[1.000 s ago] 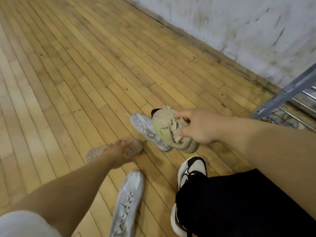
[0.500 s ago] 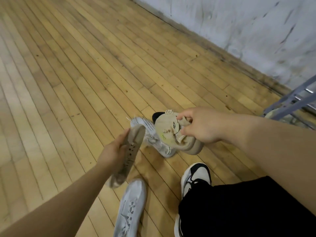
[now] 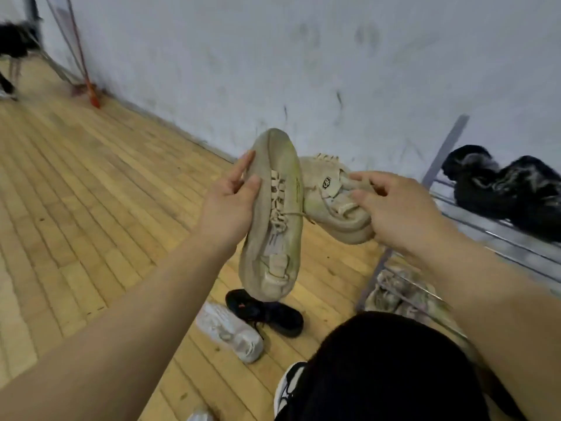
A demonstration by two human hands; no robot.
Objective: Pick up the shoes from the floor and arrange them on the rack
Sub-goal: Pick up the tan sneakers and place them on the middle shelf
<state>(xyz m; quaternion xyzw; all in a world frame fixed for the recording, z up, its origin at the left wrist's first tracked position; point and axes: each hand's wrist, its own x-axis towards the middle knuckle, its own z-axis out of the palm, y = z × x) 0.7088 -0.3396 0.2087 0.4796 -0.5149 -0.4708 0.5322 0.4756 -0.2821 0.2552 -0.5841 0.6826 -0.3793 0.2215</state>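
My left hand (image 3: 228, 205) grips a beige lace-up shoe (image 3: 273, 220) by its side, holding it in the air with the toe pointing up. My right hand (image 3: 397, 208) holds the matching beige shoe (image 3: 331, 199) just to the right, its heel touching the first shoe. Both shoes hang above the wooden floor, left of the metal shoe rack (image 3: 498, 235). On the floor below lie a white sneaker (image 3: 229, 331) and a black sneaker (image 3: 264, 312).
Black fluffy shoes (image 3: 504, 189) sit on the rack's upper shelf; pale sneakers (image 3: 397, 293) rest on a lower shelf. A scuffed white wall (image 3: 273, 71) runs behind. My dark-clothed knee (image 3: 379, 369) fills the bottom right. A dark blurred object (image 3: 15, 44) and red-tipped poles (image 3: 91, 95) stand far left.
Both hands have lifted their beige shoes up from near the floor. My view has swung up and right, bringing the wall and the rack's shelves into sight.
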